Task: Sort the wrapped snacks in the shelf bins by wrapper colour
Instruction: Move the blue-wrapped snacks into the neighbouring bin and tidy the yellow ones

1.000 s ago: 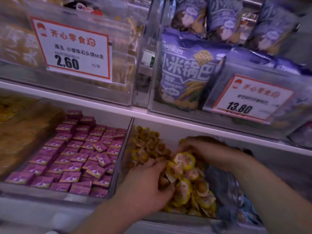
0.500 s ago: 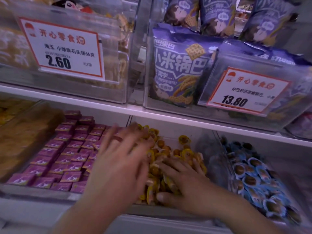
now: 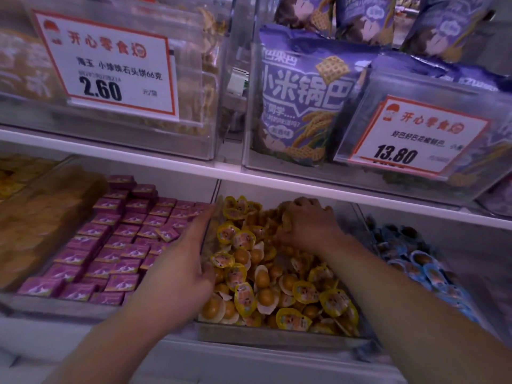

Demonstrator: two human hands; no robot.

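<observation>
Sorting looks mostly done: purple packs (image 3: pixel 110 245) left of frame, yellow snacks (image 3: pixel 277 278) centre, blue snacks (image 3: pixel 421 267) right. Left hand (image 3: pixel 180 270) spread flat; right hand (image 3: pixel 307 223) curled into yellow pile, grip unclear.

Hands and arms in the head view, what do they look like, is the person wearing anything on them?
Both are bare. The left hand and right hand carry no gloves, and no ring, watch or bracelet shows in this view. Both forearms are uncovered to the bottom edge of the picture, with no sleeve in sight. The picture is slightly soft, so very fine details cannot be ruled out.
</observation>
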